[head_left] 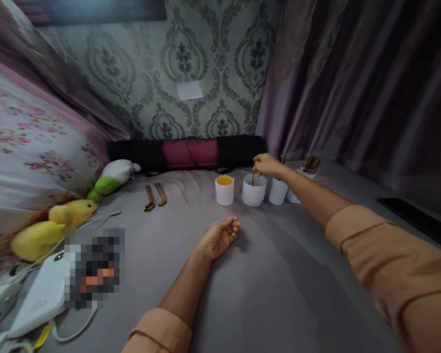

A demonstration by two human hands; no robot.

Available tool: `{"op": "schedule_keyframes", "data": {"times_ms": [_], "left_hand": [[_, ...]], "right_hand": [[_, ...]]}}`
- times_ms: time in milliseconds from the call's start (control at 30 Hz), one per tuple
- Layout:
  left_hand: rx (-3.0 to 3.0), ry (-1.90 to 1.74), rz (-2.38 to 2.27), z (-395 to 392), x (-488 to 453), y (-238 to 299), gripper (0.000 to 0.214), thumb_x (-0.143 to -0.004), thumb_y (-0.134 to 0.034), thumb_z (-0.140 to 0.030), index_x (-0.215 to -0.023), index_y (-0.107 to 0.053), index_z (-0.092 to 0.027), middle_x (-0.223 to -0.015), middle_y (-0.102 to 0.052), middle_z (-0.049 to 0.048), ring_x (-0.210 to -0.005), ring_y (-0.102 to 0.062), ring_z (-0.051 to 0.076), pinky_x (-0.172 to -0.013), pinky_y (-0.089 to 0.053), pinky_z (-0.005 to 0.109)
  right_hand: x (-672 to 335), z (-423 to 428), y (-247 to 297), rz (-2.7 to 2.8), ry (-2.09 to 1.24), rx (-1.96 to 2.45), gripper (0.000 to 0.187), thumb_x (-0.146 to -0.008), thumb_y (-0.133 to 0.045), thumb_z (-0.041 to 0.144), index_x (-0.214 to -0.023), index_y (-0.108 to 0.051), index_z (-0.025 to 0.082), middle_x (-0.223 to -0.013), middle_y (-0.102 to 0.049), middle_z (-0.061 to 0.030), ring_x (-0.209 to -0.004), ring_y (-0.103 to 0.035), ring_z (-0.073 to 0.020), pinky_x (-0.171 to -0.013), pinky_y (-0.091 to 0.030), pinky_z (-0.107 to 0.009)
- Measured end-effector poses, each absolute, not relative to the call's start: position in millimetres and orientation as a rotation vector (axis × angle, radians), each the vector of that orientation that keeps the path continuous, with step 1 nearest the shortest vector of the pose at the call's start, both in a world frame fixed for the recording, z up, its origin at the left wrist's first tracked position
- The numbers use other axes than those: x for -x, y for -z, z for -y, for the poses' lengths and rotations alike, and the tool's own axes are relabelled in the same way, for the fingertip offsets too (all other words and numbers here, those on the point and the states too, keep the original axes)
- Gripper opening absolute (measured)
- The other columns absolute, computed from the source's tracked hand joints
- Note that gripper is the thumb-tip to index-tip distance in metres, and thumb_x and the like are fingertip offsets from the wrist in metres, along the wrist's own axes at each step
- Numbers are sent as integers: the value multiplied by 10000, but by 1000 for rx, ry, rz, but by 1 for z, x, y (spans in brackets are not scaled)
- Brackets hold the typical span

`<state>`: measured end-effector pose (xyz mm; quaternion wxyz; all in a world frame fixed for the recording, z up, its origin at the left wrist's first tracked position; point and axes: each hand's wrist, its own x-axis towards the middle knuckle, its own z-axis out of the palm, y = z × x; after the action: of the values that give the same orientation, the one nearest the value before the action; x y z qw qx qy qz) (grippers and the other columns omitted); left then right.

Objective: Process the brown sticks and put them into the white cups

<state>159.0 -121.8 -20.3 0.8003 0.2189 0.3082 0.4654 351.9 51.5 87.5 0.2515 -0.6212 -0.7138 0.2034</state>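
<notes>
My right hand [267, 165] is closed in a pinch on the top of a thin brown stick [253, 177]. The stick hangs upright, its lower end inside a wide white cup [254, 195]; whether it touches the bottom is hidden. Left of that cup stands a white cup with a yellow-orange inside or content [225, 192]. My left hand [222, 238] rests on the grey sheet in front of the cups, palm turned sideways, fingers loosely bent and holding nothing. Partly behind my right forearm are another white container [278, 192] and a glass jar [307, 171] with brown sticks.
Two small bundles of bent brown-gold strips [155, 197] lie to the left. Plush toys [73, 212], a white power bank [40, 294] and cables line the left side. A black-and-maroon roll [191, 153] lies along the wall. A dark flat object [419, 220] is at the right.
</notes>
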Motion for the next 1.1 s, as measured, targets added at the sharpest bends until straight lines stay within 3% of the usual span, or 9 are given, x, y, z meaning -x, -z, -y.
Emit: {"op": "schedule_keyframes", "data": {"times_ms": [300, 600, 933, 1100], "left_hand": [[-467, -999, -662, 122, -159, 21, 105, -766, -543, -121, -861, -568, -86, -743, -599, 57, -582, -540, 65, -516, -423, 159], [-473, -997, -652, 120, -158, 23, 107, -763, -549, -125, -862, -566, -87, -743, -600, 54, -583, -542, 65, -518, -423, 161], [-470, -998, -665, 121, -157, 20, 95, -776, -529, -122, -858, -564, -90, -738, -604, 57, -575, -540, 61, -527, -427, 164], [-466, -994, -658, 121, -158, 20, 95, -772, -530, -118, -856, -565, -88, -735, -604, 56, -572, -539, 63, -521, -425, 164]], "right_hand": [[-353, -54, -87, 1992, -533, 1696, 219, -781, -455, 193, -900, -618, 109, -720, -665, -95, -512, -588, -120, -420, -409, -178], [-351, -50, -91, 1973, -538, 1676, 271, -785, -447, 169, -1011, -587, 117, -827, -671, -97, -508, -599, -115, -434, -426, -187], [-350, -40, -97, 1911, -441, 1650, 364, -768, -440, 146, -1115, -542, 109, -788, -677, -103, -518, -609, -140, -443, -444, -205], [-352, -28, -101, 1855, -336, 1643, 325, -814, -404, 195, -1095, -556, 137, -781, -673, -78, -538, -605, -125, -504, -457, -216]]}}
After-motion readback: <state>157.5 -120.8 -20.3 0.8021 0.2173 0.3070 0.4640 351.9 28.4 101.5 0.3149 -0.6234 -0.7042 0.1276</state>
